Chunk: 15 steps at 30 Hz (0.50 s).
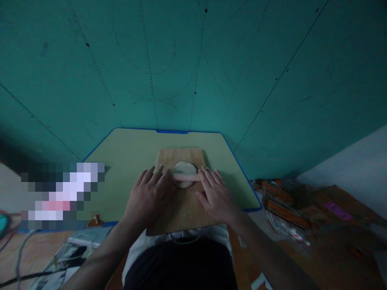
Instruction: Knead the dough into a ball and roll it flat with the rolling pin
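"Where's the dough (185, 166) from where you're standing?"

"On the wooden board (178, 213), toward its far half: a pale round, pressed flat. A rolling pin (188, 177) lies across it from side to side, with dough showing on both sides of the pin."

"And the hands?"

"One at each end of the pin. The left hand (148, 197) is toward the board's left edge, open, its fingers stretched out and a little apart over that end. I can't tell where its thumb is, or how much of the pin lies under the palm."

"The right hand (216, 195)?"

"Toward the board's right edge, open too, fingers long and slightly spread over the other end, thumb out toward the board's middle. Both seem laid on the pin from above; I can't tell how hard they press."

"What's under the board?"

"A pale table (130, 149) with a blue rim, spreading past the board's far edge and both its sides. Beyond that stands a green wall (169, 60) with faint drawn lines."

"And off to the sides?"

"Well to the board's right, a brown box (347, 201) with a pink label (338, 210), and orange things (290, 214) beside it. Well to the board's left, a grey cable (18, 257)."
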Motion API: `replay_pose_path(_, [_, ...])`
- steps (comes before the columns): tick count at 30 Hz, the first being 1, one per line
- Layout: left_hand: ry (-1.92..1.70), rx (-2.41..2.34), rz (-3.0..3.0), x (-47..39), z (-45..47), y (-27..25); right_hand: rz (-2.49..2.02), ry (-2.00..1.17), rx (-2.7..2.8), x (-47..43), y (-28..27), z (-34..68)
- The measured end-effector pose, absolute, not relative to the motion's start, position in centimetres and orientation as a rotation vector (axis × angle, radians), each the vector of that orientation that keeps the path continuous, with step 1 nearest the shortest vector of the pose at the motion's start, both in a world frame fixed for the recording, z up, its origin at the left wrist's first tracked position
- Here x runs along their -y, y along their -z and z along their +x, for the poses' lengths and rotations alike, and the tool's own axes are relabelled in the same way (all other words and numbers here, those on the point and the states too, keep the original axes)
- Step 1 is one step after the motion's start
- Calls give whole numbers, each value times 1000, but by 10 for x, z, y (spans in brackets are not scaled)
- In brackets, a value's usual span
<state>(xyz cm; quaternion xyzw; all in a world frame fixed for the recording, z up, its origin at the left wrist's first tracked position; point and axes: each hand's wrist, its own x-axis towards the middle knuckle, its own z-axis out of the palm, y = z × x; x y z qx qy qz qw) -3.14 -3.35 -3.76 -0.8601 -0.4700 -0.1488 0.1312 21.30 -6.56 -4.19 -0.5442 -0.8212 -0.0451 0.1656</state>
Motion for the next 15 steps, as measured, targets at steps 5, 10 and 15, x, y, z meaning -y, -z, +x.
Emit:
replay_pose_path(5, [342, 1425, -2478, 23, -27, 36, -1542, 82, 2411, 42, 35, 214])
replay_pose_path(10, [333, 1623, -2441, -35, -9, 27, -1711, 53, 2373, -28, 24, 203])
replay_pose_path(15, [407, 1776, -2297, -68, 0, 26, -1801, 86, 2275, -58, 23, 193])
